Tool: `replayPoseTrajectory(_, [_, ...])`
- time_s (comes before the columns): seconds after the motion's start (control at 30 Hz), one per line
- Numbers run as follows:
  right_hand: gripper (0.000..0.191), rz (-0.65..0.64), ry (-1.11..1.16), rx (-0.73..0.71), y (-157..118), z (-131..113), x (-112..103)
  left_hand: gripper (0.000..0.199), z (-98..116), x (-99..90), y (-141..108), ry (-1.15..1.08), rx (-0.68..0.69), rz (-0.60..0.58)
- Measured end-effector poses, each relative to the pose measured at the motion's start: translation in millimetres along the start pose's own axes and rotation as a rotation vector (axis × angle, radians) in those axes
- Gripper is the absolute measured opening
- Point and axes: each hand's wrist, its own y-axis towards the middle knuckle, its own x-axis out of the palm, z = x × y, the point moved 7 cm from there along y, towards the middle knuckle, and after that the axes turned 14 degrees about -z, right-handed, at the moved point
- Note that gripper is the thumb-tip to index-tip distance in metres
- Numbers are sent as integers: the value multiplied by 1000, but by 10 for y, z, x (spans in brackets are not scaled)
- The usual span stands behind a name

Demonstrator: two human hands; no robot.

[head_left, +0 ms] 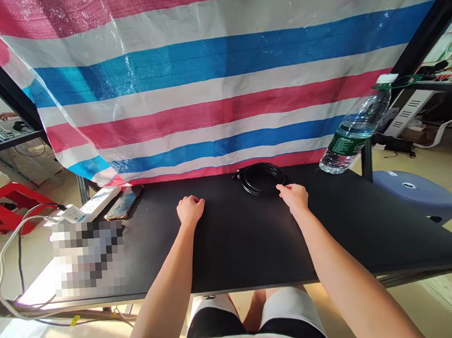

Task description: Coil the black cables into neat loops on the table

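A coiled black cable (263,178) lies toward the back of the black table (249,244). One plug of the cable, which looks like a USB plug, points out at the coil's left side. My right hand (294,197) is at the coil's right edge, thumb and forefinger pinched on the cable there. The exact spot under the fingertips is hidden. Left of the coil and apart from it, my left hand (191,210) rests on the tabletop with its fingers curled closed and no object showing in it.
A water bottle (347,143) with a green label stands at the back right. On the left lie a phone (124,203), a white power strip (100,201) with cords, and a blurred-out patch. Striped plastic sheeting (214,98) hangs behind the table. A blue stool (417,193) is at right, a red one (15,202) at left.
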Motion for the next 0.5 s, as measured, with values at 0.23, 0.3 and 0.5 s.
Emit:
replayPoseTrajectory(0.23, [33,23,-106,-33,110,53,12,14,75,87,-51,25,63,-49])
replayPoseTrajectory(0.3, [27,26,-101,-57,136,60,19,13,107,99,-59,23,80,-49])
replayPoseTrajectory(0.5, [15,51,-48,-11,175,148,13,13,154,114,-83,25,89,-86])
